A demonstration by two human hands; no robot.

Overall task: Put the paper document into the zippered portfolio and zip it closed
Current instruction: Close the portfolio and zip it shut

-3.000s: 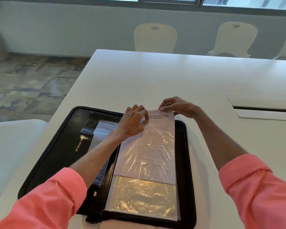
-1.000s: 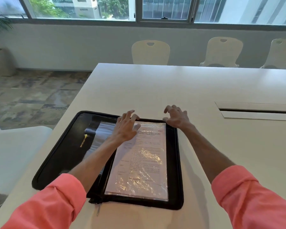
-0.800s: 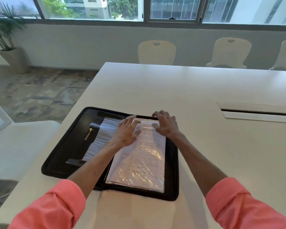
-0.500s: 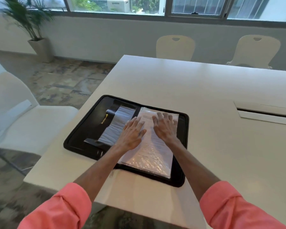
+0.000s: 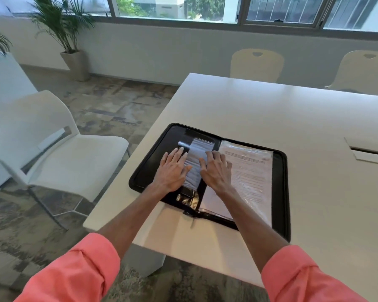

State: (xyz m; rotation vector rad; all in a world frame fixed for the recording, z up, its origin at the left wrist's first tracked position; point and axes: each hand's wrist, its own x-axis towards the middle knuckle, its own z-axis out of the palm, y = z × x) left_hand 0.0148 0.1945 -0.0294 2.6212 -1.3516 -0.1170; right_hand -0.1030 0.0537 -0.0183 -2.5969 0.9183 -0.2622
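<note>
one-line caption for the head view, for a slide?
Both hands flat on the open portfolio, paper document sleeved inside, zipper not yet closed.

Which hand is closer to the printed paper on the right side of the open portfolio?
Right. The right hand lies by the spine at the paper document's left edge; the left hand lies flat on the portfolio's left half.
</note>
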